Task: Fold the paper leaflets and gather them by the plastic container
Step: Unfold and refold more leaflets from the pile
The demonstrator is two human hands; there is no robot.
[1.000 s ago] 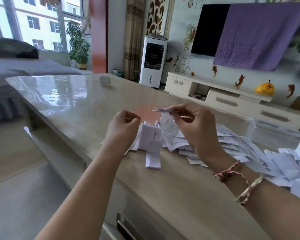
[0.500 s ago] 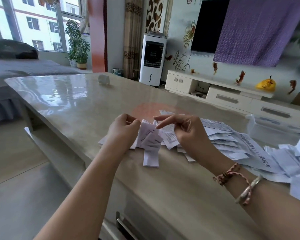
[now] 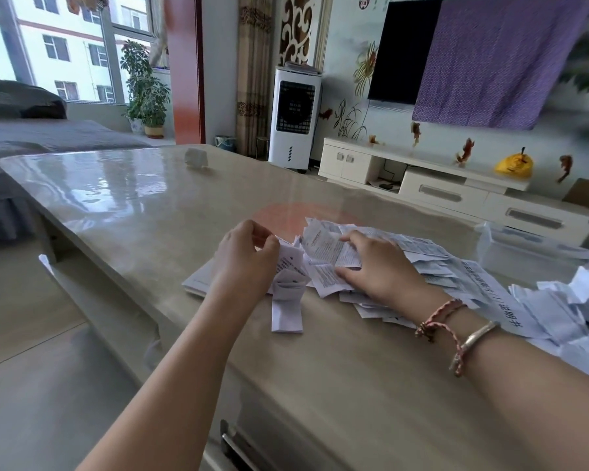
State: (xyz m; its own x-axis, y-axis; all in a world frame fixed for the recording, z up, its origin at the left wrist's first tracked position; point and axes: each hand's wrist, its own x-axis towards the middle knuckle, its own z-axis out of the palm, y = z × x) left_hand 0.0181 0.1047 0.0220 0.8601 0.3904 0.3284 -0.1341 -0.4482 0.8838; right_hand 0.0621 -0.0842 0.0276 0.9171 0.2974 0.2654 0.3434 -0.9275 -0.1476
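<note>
Pinched between the curled fingers and thumb of the left hand is a folded leaflet; the right hand lies flat, fingers extended, on the pile of paper leaflets. One folded strip lies just in front of the pile. All rest on a glossy beige table. The clear plastic container stands at the pile's far right. Beyond: a white air cooler, a low white cabinet, and a wall-mounted television partly draped in purple cloth.
</note>
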